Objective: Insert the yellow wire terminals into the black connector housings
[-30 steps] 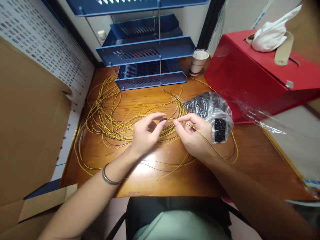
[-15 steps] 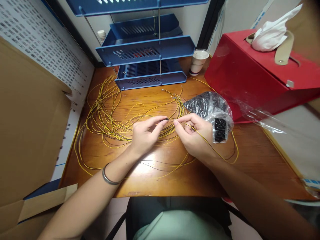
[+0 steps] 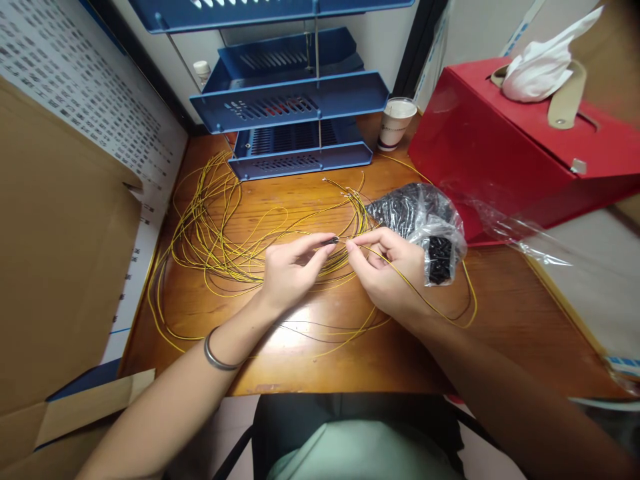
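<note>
My left hand (image 3: 294,268) is closed, pinching a small black connector (image 3: 331,241) between thumb and forefinger. Facing it, my right hand (image 3: 393,267) pinches a yellow and a dark wire (image 3: 407,280) close to their ends. The wire ends meet or nearly meet the connector; whether they sit inside it I cannot tell. From my right hand the wires curve down and loop back up on the right. Behind and below both hands lies a bundle of yellow and dark wires (image 3: 200,230), coiled widely to the left. A clear plastic bag (image 3: 417,207) of small black pieces lies right behind my right hand.
Blue stacked trays (image 3: 300,160) stand at the back of the wooden table (image 3: 350,373), beside a paper cup (image 3: 397,125). A red tissue box (image 3: 480,147) is at the back right. Cardboard (image 3: 60,253) rises along the left side.
The black connector shows a little more beyond my left fingertips and has turned slightly. My right hand holds the wires in nearly the same spot.
</note>
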